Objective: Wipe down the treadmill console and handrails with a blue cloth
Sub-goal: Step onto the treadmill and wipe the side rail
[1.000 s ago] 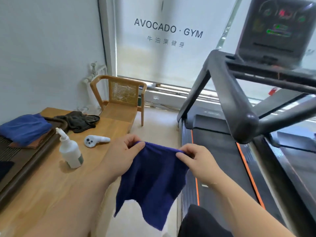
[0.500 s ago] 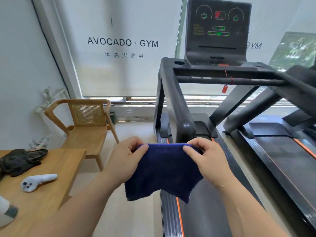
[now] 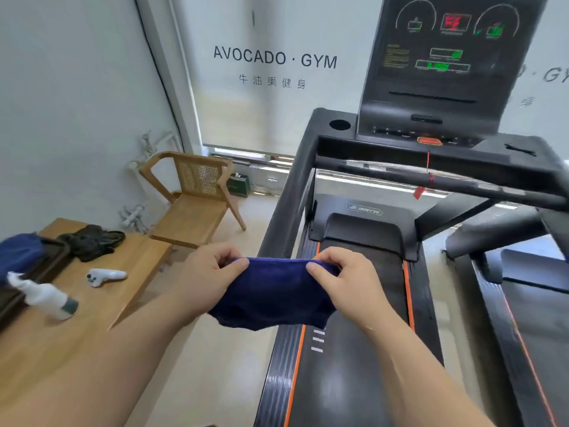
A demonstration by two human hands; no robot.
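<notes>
A dark blue cloth hangs folded between my two hands over the rear of the treadmill belt. My left hand pinches its upper left edge and my right hand pinches its upper right edge. Ahead and above stands the black treadmill console with lit red and green displays. The left handrail slopes down toward my hands, and a crossbar runs under the console. The cloth touches neither the console nor the rails.
On the left a wooden table carries a white spray bottle, a white controller, dark gloves and another blue cloth. A wooden chair stands by the window. A second treadmill is on the right.
My view has swung right and closer to the treadmill, so the console now fills the upper right. Both hands have gathered the cloth shorter, folding the hanging part up.
</notes>
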